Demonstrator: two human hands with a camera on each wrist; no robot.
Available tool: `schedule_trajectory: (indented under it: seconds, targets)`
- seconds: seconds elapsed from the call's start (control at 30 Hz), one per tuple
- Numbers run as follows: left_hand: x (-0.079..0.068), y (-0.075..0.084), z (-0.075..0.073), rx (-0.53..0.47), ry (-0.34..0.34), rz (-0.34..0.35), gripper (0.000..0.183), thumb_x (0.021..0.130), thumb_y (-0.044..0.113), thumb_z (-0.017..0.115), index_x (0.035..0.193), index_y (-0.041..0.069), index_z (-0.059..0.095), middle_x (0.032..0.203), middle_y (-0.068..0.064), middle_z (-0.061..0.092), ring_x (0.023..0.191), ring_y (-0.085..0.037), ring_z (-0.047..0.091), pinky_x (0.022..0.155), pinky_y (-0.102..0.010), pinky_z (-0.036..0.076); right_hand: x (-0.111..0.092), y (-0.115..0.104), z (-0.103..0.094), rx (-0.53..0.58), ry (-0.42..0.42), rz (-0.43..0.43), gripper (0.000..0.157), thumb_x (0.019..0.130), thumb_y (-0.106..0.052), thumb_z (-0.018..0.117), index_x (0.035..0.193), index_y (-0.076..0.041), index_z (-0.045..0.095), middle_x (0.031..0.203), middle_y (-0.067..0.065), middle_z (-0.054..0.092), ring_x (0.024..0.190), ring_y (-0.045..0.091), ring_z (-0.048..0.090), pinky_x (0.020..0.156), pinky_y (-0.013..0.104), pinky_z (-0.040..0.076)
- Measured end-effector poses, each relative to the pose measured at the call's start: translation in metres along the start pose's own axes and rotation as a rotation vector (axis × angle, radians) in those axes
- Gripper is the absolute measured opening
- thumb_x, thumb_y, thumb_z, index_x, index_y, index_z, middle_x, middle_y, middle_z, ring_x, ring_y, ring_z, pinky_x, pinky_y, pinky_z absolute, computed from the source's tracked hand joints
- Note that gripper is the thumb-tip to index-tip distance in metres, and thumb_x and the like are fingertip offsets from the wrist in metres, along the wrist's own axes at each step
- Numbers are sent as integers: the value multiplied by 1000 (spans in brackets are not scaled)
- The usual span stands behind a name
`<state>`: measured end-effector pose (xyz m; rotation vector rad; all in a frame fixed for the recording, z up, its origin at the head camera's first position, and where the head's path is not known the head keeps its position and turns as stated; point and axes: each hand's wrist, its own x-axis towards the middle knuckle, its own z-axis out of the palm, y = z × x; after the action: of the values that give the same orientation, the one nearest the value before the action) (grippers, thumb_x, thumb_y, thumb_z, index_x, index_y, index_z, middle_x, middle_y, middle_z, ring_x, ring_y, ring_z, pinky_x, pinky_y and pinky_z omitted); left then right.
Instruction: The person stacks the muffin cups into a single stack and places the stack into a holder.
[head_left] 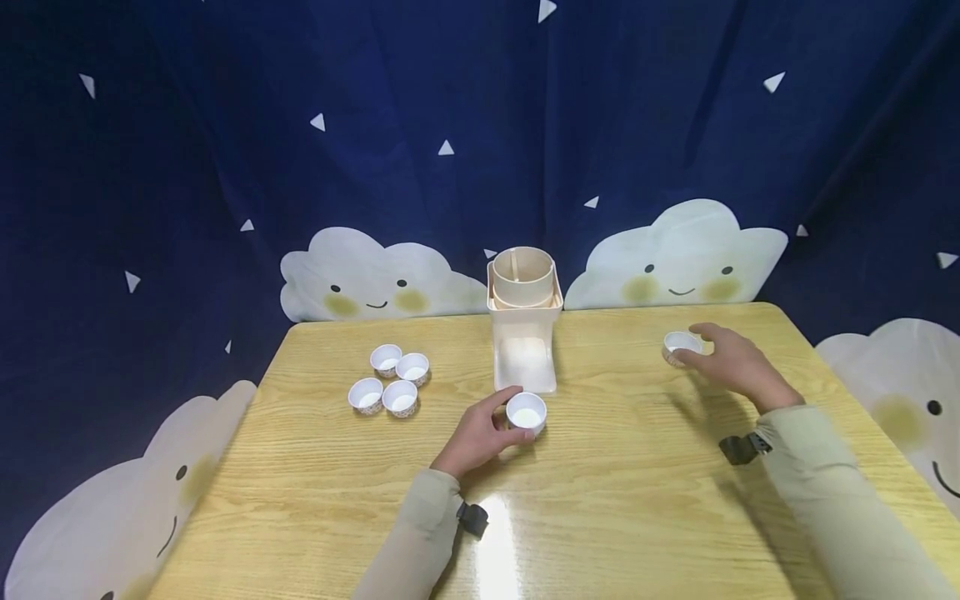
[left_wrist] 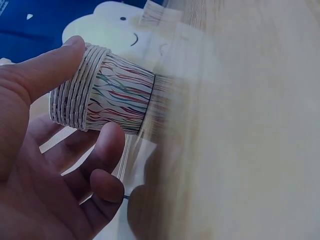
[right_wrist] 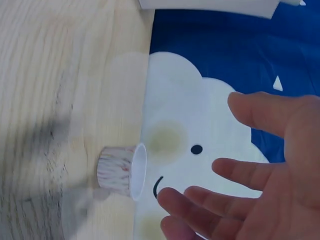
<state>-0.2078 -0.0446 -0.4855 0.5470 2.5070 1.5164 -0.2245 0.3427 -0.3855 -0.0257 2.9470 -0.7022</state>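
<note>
Thumb and curved fingers of the person's left hand [head_left: 472, 433] clamp the ridged, layered rims of a stack of white cups [left_wrist: 124, 95] as I watch by remote feed. Wavy red, green and dark lines streak the lowest cup's tapering wall. The stack is at the table's middle, just in front of a smooth cream-coloured stand [head_left: 522, 292] topped by a round, open container. I see it upright on the glossy, wood-grained table [head_left: 615, 500], mouth up, narrow base down, long axis vertical. At right, the right hand [head_left: 731, 367] has its fingers spread and loosely bent near a small patterned cup [right_wrist: 115, 170], mouth up, which my wrist view shows apart from them. Four round cups [head_left: 400, 398] cluster at left, openings upward, before a cloud-printed blue curtain [head_left: 375, 100].
</note>
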Motion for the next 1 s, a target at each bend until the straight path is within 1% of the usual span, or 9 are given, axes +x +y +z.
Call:
schedule_trajectory:
  seconds: [0.13, 0.2, 0.23, 0.37, 0.53, 0.63, 0.77, 0.9, 1.0]
  targets:
    - [2, -1, 0, 5, 14, 4, 64, 77, 30, 85, 135, 24, 60, 117, -2, 69, 92, -11, 58, 84, -28, 47, 3, 7, -6, 4, 20, 32, 81, 101, -51, 46, 148, 12, 29, 148, 41, 31, 128, 60, 37, 102, 70, 35]
    - [3, -1, 0, 6, 15, -2, 61, 76, 31, 86, 132, 27, 62, 119, -2, 70, 96, -12, 60, 86, -30, 48, 5, 11, -7, 8, 32, 43, 81, 101, -51, 46, 147, 13, 28, 148, 41, 30, 128, 60, 36, 102, 70, 34]
    - [3, -1, 0, 5, 14, -6, 59, 76, 30, 86, 131, 28, 63, 118, -2, 70, 96, -12, 61, 86, -30, 48, 5, 13, -7, 12, 39, 46, 81, 101, -50, 46, 147, 13, 29, 148, 41, 30, 129, 60, 36, 103, 70, 34]
    - [3, -2, -1, 6, 8, -18, 58, 75, 31, 86, 129, 29, 64, 114, -1, 71, 87, -11, 61, 79, -27, 49, 10, 20, -5, 12, 62, 53, 79, 101, -49, 45, 146, 14, 30, 147, 41, 32, 128, 60, 36, 104, 69, 34]
    - [4, -3, -1, 3, 10, -12, 57, 75, 30, 86, 128, 29, 65, 113, -1, 71, 85, -9, 60, 78, -25, 48, 15, 28, -1, 13, 77, 50, 76, 101, -46, 46, 144, 16, 32, 143, 42, 36, 126, 59, 39, 102, 69, 35]
    - [4, -4, -2, 14, 10, -21, 57, 75, 30, 86, 128, 30, 65, 111, 1, 71, 84, -8, 59, 77, -24, 48, 20, 31, 1, 16, 87, 47, 75, 101, -44, 47, 143, 16, 33, 143, 41, 37, 125, 59, 40, 102, 68, 35]
    - [5, -3, -3, 19, 1, -33, 58, 75, 30, 86, 128, 31, 64, 112, 3, 70, 89, -9, 61, 82, -26, 49, 24, 34, 2, 38, 110, 46, 71, 101, -41, 48, 143, 15, 34, 142, 41, 38, 122, 58, 45, 101, 67, 38]
    - [5, -2, -3, 14, -5, -23, 57, 75, 31, 86, 128, 29, 64, 115, 1, 70, 97, -12, 62, 89, -31, 49, 27, 37, 4, 59, 126, 39, 69, 101, -40, 48, 143, 14, 36, 141, 41, 39, 117, 56, 51, 96, 65, 43]
    - [5, -2, -2, 15, -5, -14, 57, 75, 30, 86, 128, 28, 64, 115, 1, 70, 99, -14, 62, 90, -33, 49, 30, 40, 6, 62, 124, 29, 68, 101, -40, 48, 142, 14, 37, 142, 41, 39, 117, 56, 51, 96, 64, 44]
